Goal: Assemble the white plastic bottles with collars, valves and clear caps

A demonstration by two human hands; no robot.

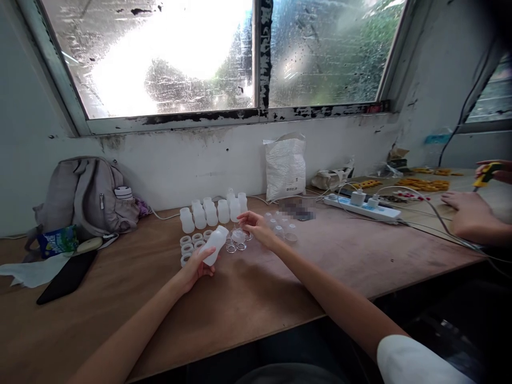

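Note:
My left hand (197, 268) holds a frosted white bottle (215, 246), tilted with its neck up and to the right. To the right of that bottle's neck, my right hand (256, 226) has its fingertips pinched over a group of clear round pieces (236, 242); a small translucent piece seems to be at the fingertips. More frosted bottles (200, 215) stand upright in rows behind my hands. White rings (186, 249) lie in rows beside my left hand, partly covered by it. Several clear domed pieces (280, 228) sit to the right of my right hand.
A grey backpack (90, 194), a green packet (58, 241) and a black tablet-like object (68, 277) are at the left. Behind stands a white plastic bag (285, 168). A power strip (362, 208) with cables lies at the right, near another person's hands (460, 201) and a yellow tool (486, 174).

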